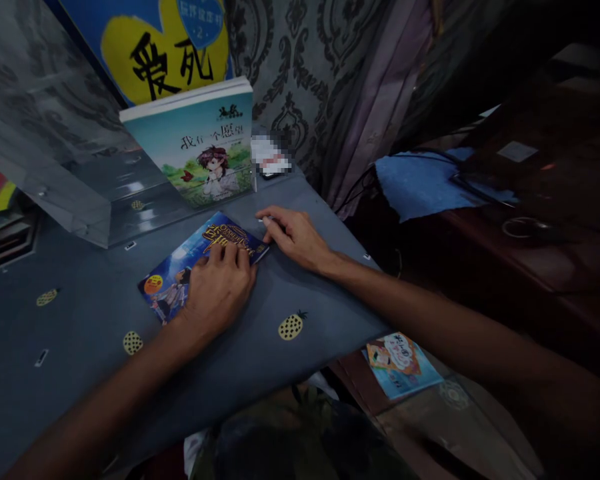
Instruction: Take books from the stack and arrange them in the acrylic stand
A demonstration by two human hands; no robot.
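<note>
A dark blue comic-style book (177, 260) with gold lettering lies flat and slanted on the grey table cover. Across its lower right part rests my left hand (223, 283), fingers laid on the cover and pressing it down, not gripping it. Just off the book's right corner is my right hand (297, 237), its side close to the table. Thumb and forefinger there are drawn together in a pinch; I cannot make out whether something small sits between them. Behind the book, a teal-covered book (205, 153) stands upright and leans back.
A clear plastic stand (75, 200) is on the left, beside stacked books (3, 233). A large blue and yellow book (150, 47) rises at the back near a patterned curtain (300, 60). Right of the table (95, 387) lie a light blue book (405, 367) and blue cloth (425, 183).
</note>
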